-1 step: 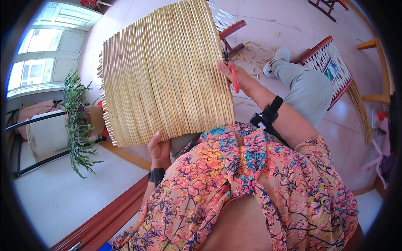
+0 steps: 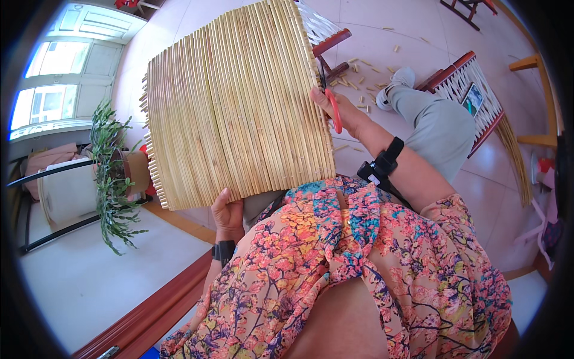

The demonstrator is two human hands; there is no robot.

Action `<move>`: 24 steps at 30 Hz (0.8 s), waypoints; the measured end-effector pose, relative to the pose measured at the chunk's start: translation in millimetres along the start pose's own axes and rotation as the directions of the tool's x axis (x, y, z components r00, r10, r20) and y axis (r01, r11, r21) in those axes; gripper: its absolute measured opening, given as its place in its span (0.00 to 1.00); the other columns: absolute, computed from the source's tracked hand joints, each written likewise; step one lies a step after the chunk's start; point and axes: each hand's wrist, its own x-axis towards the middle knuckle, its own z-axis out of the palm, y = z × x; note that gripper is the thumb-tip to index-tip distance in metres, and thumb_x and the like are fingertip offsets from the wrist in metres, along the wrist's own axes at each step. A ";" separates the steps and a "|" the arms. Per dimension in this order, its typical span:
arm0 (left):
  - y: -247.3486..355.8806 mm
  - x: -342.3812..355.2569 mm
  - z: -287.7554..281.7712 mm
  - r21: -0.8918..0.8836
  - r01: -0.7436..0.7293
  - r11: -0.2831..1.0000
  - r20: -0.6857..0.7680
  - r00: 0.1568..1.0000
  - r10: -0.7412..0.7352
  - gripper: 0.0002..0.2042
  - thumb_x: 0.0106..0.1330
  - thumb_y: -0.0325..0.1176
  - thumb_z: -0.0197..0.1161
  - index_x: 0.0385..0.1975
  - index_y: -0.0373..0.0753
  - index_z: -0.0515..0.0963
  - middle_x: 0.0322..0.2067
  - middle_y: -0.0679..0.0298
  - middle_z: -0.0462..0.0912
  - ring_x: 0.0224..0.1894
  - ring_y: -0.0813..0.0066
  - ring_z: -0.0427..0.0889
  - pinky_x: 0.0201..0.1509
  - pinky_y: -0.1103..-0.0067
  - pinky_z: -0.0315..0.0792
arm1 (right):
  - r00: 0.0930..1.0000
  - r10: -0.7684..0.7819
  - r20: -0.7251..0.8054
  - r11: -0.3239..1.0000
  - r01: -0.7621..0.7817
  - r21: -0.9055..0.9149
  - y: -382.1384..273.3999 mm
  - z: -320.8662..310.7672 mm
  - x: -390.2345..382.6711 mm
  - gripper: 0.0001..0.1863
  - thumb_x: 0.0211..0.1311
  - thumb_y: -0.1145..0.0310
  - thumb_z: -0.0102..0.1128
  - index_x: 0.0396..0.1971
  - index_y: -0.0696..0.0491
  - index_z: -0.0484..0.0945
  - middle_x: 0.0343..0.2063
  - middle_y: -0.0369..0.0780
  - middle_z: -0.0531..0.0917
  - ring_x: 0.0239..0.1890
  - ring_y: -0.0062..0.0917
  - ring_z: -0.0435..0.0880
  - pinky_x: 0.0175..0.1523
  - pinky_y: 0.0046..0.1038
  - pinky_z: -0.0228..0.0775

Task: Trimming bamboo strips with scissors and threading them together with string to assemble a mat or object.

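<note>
A mat of pale reed sticks (image 2: 233,107) laid side by side, with stitched ends, fills the upper middle of the view. My left hand (image 2: 226,215) grips its lower edge, thumb showing, fingers hidden beneath. My right hand (image 2: 341,110) is closed on red-handled scissors (image 2: 333,105) at the mat's right edge; whether it also grips the mat is unclear. The dark blades point up along that edge. My lap and floral clothing lie below the mat, with black straps on both my forearms.
Short cut sticks (image 2: 353,84) litter the tiled floor. A woven-seat stool (image 2: 448,84) carries a phone (image 2: 472,99), beside long reeds (image 2: 514,155) and a wooden chair (image 2: 520,140). Another stool (image 2: 326,39) stands beyond the mat. A leafy plant (image 2: 110,173) and white-topped surface (image 2: 101,263) are left.
</note>
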 end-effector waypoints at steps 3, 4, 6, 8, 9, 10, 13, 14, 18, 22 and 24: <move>0.1 0.6 -2.6 -0.015 -0.007 1.000 -0.002 1.000 0.007 0.30 0.52 0.20 0.56 0.58 0.35 0.56 0.54 0.57 0.67 0.57 0.60 0.67 0.61 0.63 0.62 | 1.000 -0.018 0.002 1.000 0.018 -0.015 -1.7 1.0 -2.5 0.42 0.53 0.31 0.43 0.39 0.61 0.77 0.34 0.49 0.81 0.40 0.32 0.80 0.47 0.27 0.68; 0.2 1.2 -2.6 -0.014 -0.007 1.000 -0.002 1.000 0.007 0.30 0.52 0.20 0.56 0.58 0.35 0.56 0.54 0.57 0.67 0.57 0.60 0.67 0.61 0.63 0.62 | 1.000 -0.009 0.000 1.000 0.009 -0.029 -1.8 1.2 -3.1 0.41 0.53 0.32 0.43 0.40 0.62 0.77 0.34 0.49 0.81 0.40 0.33 0.80 0.46 0.27 0.68; 0.4 2.2 -1.9 -0.010 -0.020 1.000 0.013 1.000 0.020 0.31 0.52 0.20 0.56 0.59 0.35 0.56 0.55 0.57 0.67 0.57 0.60 0.66 0.61 0.63 0.62 | 0.999 -0.008 -0.032 1.000 0.008 -0.025 3.5 4.6 -0.7 0.41 0.53 0.32 0.44 0.39 0.62 0.77 0.34 0.49 0.81 0.39 0.33 0.80 0.46 0.28 0.68; 0.4 2.7 -2.0 -0.008 -0.019 1.000 0.014 1.000 0.019 0.31 0.52 0.20 0.56 0.59 0.35 0.56 0.54 0.57 0.67 0.57 0.60 0.66 0.61 0.63 0.62 | 0.998 -0.010 -0.065 1.000 0.008 -0.023 5.2 5.0 1.0 0.41 0.53 0.32 0.44 0.39 0.62 0.77 0.33 0.49 0.81 0.39 0.33 0.80 0.45 0.28 0.69; -0.1 4.4 -1.8 -0.009 -0.018 1.000 0.016 1.000 0.018 0.31 0.52 0.20 0.56 0.59 0.35 0.56 0.54 0.56 0.67 0.57 0.60 0.66 0.61 0.63 0.62 | 0.999 0.017 -0.029 1.000 -0.017 -0.025 2.3 3.3 1.5 0.40 0.53 0.32 0.44 0.37 0.62 0.78 0.30 0.48 0.81 0.37 0.33 0.80 0.44 0.28 0.69; 0.0 4.7 -2.1 -0.010 -0.017 1.000 0.021 1.000 0.017 0.31 0.52 0.20 0.56 0.59 0.35 0.56 0.54 0.56 0.67 0.57 0.60 0.66 0.61 0.63 0.62 | 0.999 0.042 0.005 0.999 -0.042 -0.028 0.3 1.6 1.9 0.40 0.53 0.33 0.45 0.34 0.62 0.78 0.27 0.47 0.81 0.35 0.33 0.81 0.43 0.29 0.70; 0.4 2.3 -2.7 0.006 0.002 1.000 0.002 1.000 -0.002 0.31 0.52 0.20 0.56 0.59 0.35 0.56 0.54 0.56 0.67 0.57 0.59 0.67 0.61 0.63 0.62 | 0.991 0.128 -0.043 0.978 -0.133 -0.161 9.4 2.8 5.6 0.40 0.52 0.32 0.45 0.29 0.62 0.79 0.20 0.45 0.80 0.26 0.31 0.80 0.35 0.28 0.71; 0.0 2.1 -1.5 0.019 -0.008 1.000 0.001 1.000 0.008 0.31 0.52 0.21 0.57 0.59 0.35 0.56 0.54 0.56 0.67 0.56 0.59 0.67 0.61 0.63 0.62 | 0.992 0.121 -0.044 0.978 -0.127 -0.164 11.7 1.4 4.8 0.40 0.52 0.32 0.45 0.29 0.62 0.79 0.20 0.45 0.80 0.26 0.31 0.80 0.35 0.28 0.71; -0.6 1.7 -2.2 0.108 -0.038 0.993 -0.002 0.999 0.038 0.31 0.52 0.25 0.58 0.59 0.38 0.55 0.55 0.58 0.66 0.58 0.60 0.65 0.61 0.62 0.60 | 0.992 0.114 -0.045 0.988 -0.109 0.113 8.6 1.4 -2.3 0.37 0.51 0.33 0.49 0.21 0.60 0.78 0.14 0.40 0.76 0.17 0.23 0.76 0.23 0.24 0.68; -1.9 4.9 -7.6 0.060 -0.045 0.997 -0.009 0.999 0.045 0.31 0.52 0.25 0.58 0.59 0.38 0.56 0.55 0.58 0.66 0.58 0.60 0.64 0.61 0.62 0.60 | 0.976 0.179 -0.126 0.851 -0.089 0.517 5.7 0.1 3.1 0.29 0.51 0.39 0.57 0.23 0.56 0.74 0.15 0.37 0.75 0.15 0.19 0.74 0.19 0.20 0.64; -1.9 6.9 -11.1 0.005 -0.029 1.000 0.040 0.999 0.029 0.31 0.53 0.25 0.58 0.59 0.38 0.56 0.56 0.58 0.65 0.58 0.60 0.64 0.61 0.62 0.60 | 0.984 0.113 -0.138 0.847 -0.023 0.531 1.7 -1.7 6.1 0.27 0.51 0.43 0.60 0.27 0.56 0.73 0.19 0.37 0.77 0.16 0.19 0.74 0.22 0.21 0.66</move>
